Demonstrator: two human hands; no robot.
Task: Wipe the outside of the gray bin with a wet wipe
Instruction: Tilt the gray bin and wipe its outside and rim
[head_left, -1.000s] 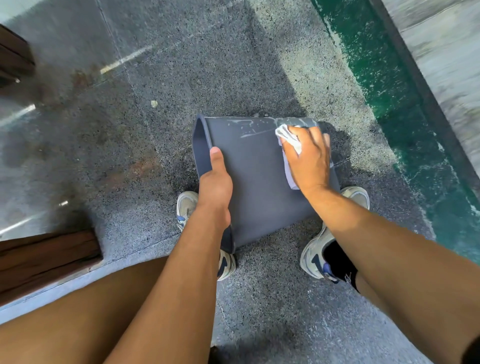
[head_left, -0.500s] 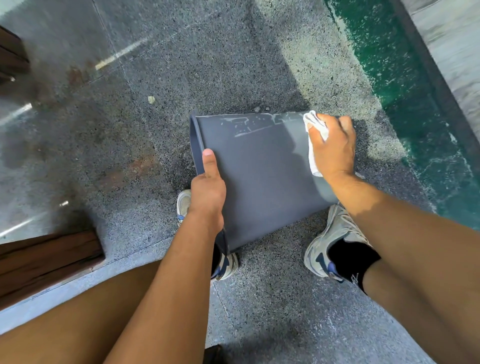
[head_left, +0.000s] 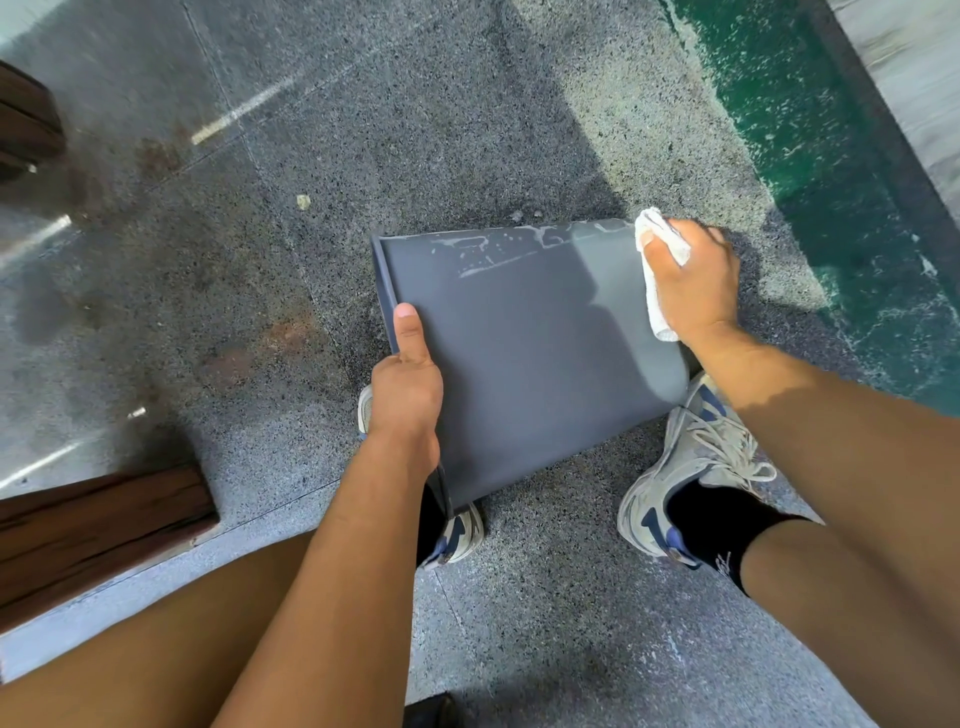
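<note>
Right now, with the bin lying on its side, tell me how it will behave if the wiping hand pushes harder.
The bin looks like thin plastic, so it is probably light and may slide on the floor. Only the left hand at the rim steadies it. Its flat side may flex a little under the right hand and wipe. The wet streaks could make it slippery.

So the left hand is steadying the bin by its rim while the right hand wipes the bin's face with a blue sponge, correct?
Not quite. In the head view the right hand holds a white wet wipe, not a blue sponge. The rest stands: the left hand grips the rim of the gray bin.
</note>
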